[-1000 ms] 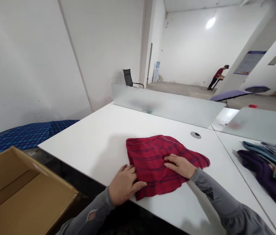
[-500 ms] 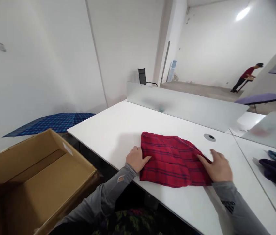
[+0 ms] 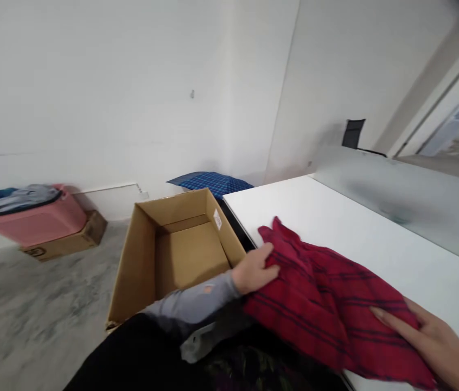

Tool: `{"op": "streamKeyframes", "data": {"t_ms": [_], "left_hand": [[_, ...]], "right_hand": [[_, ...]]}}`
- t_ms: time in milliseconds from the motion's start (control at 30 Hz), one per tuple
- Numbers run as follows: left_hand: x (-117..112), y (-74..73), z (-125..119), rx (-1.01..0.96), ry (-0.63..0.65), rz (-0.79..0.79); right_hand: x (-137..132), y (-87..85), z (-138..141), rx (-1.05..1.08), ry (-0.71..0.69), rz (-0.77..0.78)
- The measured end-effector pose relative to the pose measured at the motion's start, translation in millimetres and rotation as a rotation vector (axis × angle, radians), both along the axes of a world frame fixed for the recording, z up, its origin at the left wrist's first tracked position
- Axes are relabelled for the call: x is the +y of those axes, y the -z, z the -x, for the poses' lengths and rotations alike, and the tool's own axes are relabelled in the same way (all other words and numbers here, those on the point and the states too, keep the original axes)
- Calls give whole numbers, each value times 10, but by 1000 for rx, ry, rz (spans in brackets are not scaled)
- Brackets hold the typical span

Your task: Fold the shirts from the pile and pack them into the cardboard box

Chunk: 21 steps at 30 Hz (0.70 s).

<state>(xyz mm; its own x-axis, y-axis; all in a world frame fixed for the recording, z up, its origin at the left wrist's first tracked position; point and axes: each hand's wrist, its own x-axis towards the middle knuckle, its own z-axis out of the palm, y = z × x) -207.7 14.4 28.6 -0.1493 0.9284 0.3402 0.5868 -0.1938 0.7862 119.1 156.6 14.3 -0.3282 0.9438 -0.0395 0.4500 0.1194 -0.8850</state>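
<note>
A red cloth with dark plaid lines [image 3: 314,298] is held at lower right of the frame, over the near edge of a flat white table [image 3: 294,203]. Its sides are gripped by the left hand [image 3: 256,270] and the right hand [image 3: 437,339], probably so that it does not fall open. Near centre, an open brown cardboard box [image 3: 136,260] is placed beside the table.

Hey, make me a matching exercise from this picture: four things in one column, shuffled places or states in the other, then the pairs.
1. red plaid cloth
2. pink tub
3. open box
4. blue umbrella

A. white label inside
B. heaped with fabric
C. held by left hand and right hand
D. just beyond the open box

Pairs: 1-C, 2-B, 3-A, 4-D
</note>
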Motion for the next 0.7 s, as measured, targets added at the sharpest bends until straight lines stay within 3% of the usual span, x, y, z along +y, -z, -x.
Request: {"op": "streamKeyframes", "data": {"t_ms": [100, 200, 300, 367, 433, 500, 567, 633, 700], "left_hand": [[-649, -119, 779, -97, -167, -33], [-1191, -164, 1367, -86, -394, -46], [-1496, -141, 1856, 34, -583, -21], [-1545, -55, 2193, 151, -666, 34], [-1498, 101, 2530, 283, -757, 194], [-1403, 308, 2821, 450, -819, 497], [-1297, 531, 3016, 592, -793, 778], [-1189, 745, 3098, 662, -692, 905], [-1063, 952, 3092, 662, -582, 937]], "right_hand": [[-156, -362, 1052, 19, -223, -61], [-266, -526, 2065, 40, -444, -221], [-308, -443, 3018, 57, -668, -391], [-299, -292, 3597, 17, -742, -488], [-266, -108, 4070, -106, -772, -578], [-220, 72, 4374, -279, -765, -673], [-182, 223, 4474, -412, -738, -757], [-174, 328, 4389, -447, -737, -823], [-213, 379, 4175, -414, -793, -870]]}}
